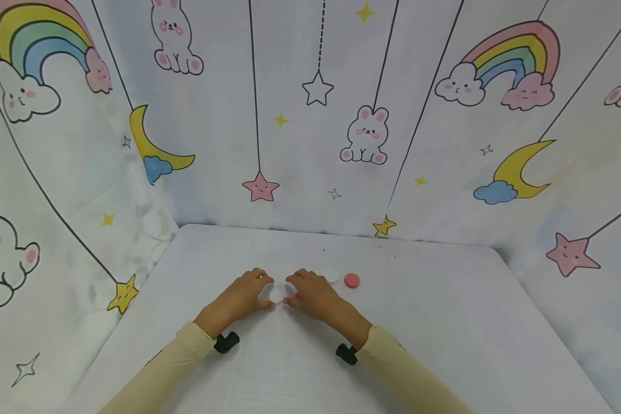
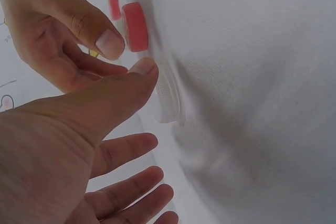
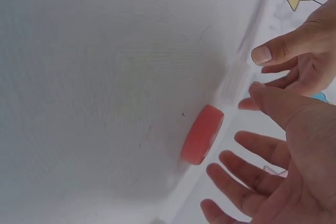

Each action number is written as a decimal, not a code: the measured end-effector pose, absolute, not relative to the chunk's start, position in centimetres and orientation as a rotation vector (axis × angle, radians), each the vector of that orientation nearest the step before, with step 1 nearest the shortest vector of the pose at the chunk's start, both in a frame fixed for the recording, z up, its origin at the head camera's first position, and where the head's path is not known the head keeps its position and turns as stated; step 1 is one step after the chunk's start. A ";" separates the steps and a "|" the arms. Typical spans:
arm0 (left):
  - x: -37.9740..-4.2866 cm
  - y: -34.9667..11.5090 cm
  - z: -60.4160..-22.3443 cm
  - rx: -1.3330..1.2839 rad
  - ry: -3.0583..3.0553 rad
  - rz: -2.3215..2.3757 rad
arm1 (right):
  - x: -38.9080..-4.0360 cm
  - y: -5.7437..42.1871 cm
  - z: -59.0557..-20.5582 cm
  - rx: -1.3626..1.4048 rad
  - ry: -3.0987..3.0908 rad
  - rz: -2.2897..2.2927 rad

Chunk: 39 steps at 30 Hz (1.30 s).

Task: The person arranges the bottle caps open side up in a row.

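Note:
Both hands are low over the white table, curved toward each other around a clear round cap [image 2: 168, 95]. My left hand [image 1: 243, 296] has its thumb tip right at the cap's edge in the left wrist view, the other fingers spread and apart from it. Facing it, my right hand [image 1: 315, 296] keeps loosely bent fingers, with nothing gripped between them. A red ribbed cap [image 3: 203, 135] stands beside the clear one, under the right palm and mostly hidden in the head view. To the right of that hand lies a second red cap [image 1: 352, 280].
A whitish round piece [image 1: 333, 277] shows partly behind the right hand. The table [image 1: 434, 322] ends at a back edge against a white cloth backdrop [image 1: 300, 144] printed with rabbits, stars and rainbows. Dark wrist cameras [image 1: 226, 342] sit under both forearms.

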State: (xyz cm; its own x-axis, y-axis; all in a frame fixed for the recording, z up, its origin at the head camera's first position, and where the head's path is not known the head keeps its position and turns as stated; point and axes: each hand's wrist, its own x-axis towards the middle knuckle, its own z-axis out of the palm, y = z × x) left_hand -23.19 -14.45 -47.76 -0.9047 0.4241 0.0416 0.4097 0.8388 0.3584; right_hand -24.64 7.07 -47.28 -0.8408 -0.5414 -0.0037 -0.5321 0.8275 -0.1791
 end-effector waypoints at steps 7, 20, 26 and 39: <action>-23.2 -14.4 -48.1 0.666 2.973 0.571 | -24.9 6.4 -47.7 -0.883 2.947 -0.251; -23.3 -14.4 -48.4 0.681 2.985 0.588 | -24.9 5.3 -47.9 -0.904 2.959 -0.196; -23.2 -14.5 -48.4 0.705 2.998 0.606 | -24.9 5.0 -48.0 -0.908 2.965 -0.171; -23.5 -14.5 -48.9 0.734 3.009 0.613 | -24.7 5.1 -48.0 -0.957 2.966 -0.188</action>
